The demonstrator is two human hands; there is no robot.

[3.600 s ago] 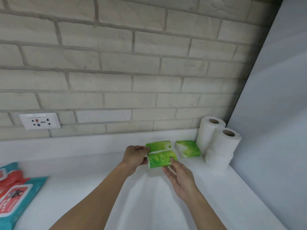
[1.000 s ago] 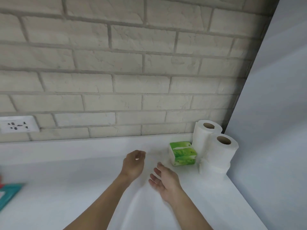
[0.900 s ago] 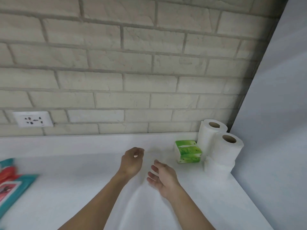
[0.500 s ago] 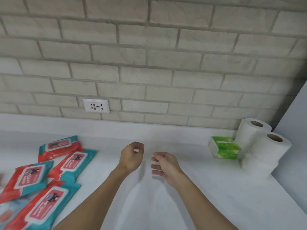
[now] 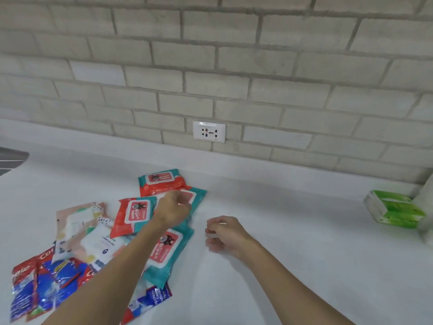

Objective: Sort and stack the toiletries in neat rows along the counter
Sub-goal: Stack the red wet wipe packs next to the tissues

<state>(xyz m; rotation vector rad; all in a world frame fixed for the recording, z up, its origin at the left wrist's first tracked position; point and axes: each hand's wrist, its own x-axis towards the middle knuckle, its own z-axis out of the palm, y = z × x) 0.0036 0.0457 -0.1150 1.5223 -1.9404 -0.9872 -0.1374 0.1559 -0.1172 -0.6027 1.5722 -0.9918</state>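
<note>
Four red-and-teal plastic wipes packs show, with at least two pale patterned pouches. The green tissue packs form one stack, their number unclear. The red-and-blue toothpaste packets are too blurred to count.

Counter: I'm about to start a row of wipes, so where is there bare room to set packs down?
The widest bare patch of counter lies between the right hand and the green tissue packs, back to the wall. Crowded: the left, where wipes packs and toothpaste packs overlap, with the left hand over the wipes.
</note>
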